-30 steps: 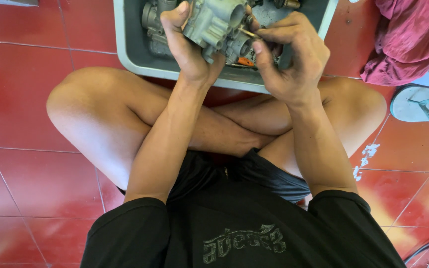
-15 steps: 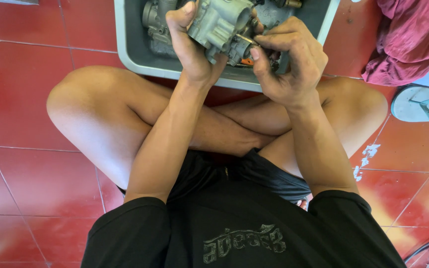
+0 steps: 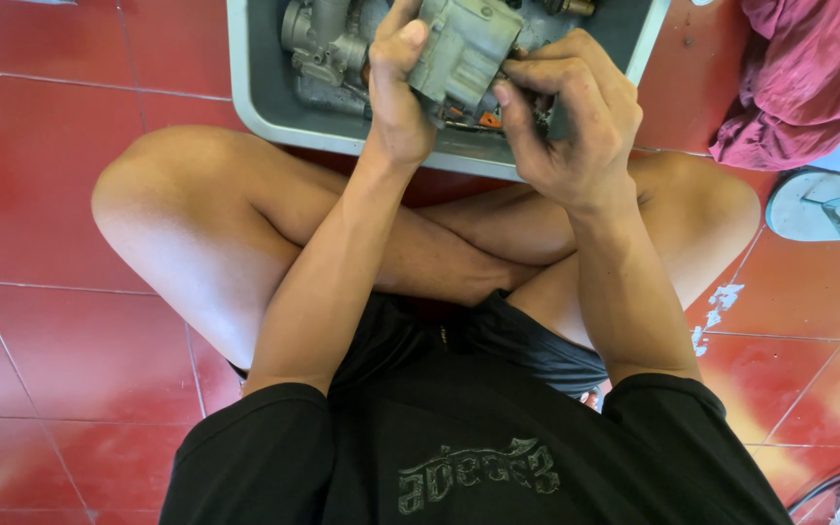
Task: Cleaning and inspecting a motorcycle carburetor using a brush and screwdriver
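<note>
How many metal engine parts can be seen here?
2: one part held by both hands above the tray, one part lying in the tray's left side. Hands may hide more.

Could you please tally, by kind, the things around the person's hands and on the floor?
Grey metal carburetor bodies: 2, held one, one in tray
Grey plastic tray: 1
Small orange part: 1
Red cloth: 1
Sandal: 1
Total: 6

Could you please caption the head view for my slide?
Both hands hold a grey metal engine part over a grey tray on red floor tiles.
</note>
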